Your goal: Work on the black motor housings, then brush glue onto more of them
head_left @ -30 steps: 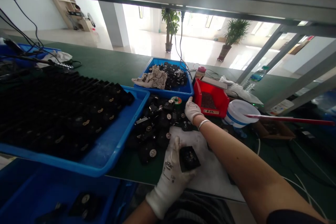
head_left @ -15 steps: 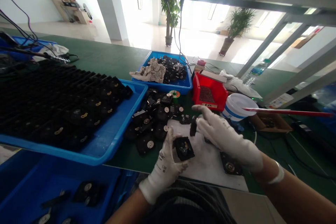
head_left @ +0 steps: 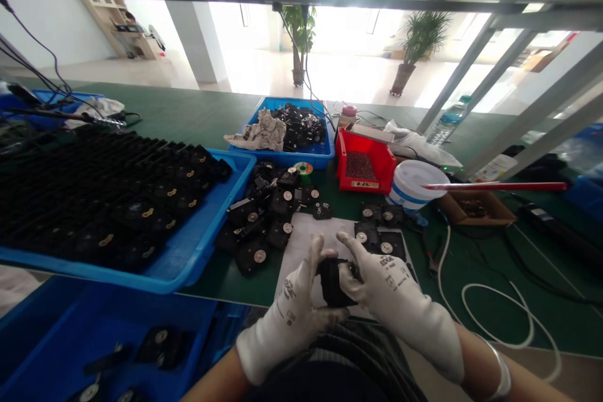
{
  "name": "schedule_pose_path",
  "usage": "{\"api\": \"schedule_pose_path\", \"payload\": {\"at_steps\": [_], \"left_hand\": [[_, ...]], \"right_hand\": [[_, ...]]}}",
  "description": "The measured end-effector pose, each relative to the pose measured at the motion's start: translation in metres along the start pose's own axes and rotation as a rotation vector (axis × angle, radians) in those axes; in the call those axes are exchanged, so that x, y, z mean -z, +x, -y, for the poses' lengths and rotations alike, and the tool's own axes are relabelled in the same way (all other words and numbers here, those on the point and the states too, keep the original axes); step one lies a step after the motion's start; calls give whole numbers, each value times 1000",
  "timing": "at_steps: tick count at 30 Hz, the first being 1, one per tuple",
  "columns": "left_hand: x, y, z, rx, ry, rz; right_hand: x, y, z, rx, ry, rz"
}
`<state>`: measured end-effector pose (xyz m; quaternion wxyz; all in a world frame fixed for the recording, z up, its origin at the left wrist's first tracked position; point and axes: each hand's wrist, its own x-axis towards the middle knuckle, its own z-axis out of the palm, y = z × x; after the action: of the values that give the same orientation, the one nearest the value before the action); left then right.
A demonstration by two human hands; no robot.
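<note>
Both hands wear white gloves and meet over a white sheet (head_left: 301, 235) at the table's front edge. My left hand (head_left: 299, 304) grips a square black plastic part (head_left: 331, 286) from its left side, thumb and fingers spread around it. From the right, my right hand (head_left: 384, 279) closes over the same part, fingers against its face; what lies under those fingers is hidden. Right of the sheet's middle lie several black parts (head_left: 387, 245) with round silver discs. Another heap of such parts (head_left: 259, 257) lies to the left of the sheet.
A large blue tray (head_left: 202, 251) at left holds rows of black parts. Behind stand a smaller blue tray (head_left: 325, 154), a red bin (head_left: 365, 185) of small screws and a white bucket (head_left: 419, 179) with a red stick across it. Cables lie at right.
My right hand has come down and left with a small dark piece, onto the square black part in my left hand. The parts on the sheet's right are now uncovered.
</note>
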<state>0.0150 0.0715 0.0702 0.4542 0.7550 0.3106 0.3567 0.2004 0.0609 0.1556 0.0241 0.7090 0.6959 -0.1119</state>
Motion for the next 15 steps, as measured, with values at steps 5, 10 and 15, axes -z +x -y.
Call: {"api": "schedule_pose_path", "payload": {"at_steps": [5,10,15], "left_hand": [[5,1,-11,-6,29,102],[5,0,-18,30,46,147],[7,-2,-17,64,19,201]], "right_hand": [[-9,-13,-7,-9,130,-7],[-27,-27,-18,-54,268,-21],[-31,-33,-50,127,781,89]]}}
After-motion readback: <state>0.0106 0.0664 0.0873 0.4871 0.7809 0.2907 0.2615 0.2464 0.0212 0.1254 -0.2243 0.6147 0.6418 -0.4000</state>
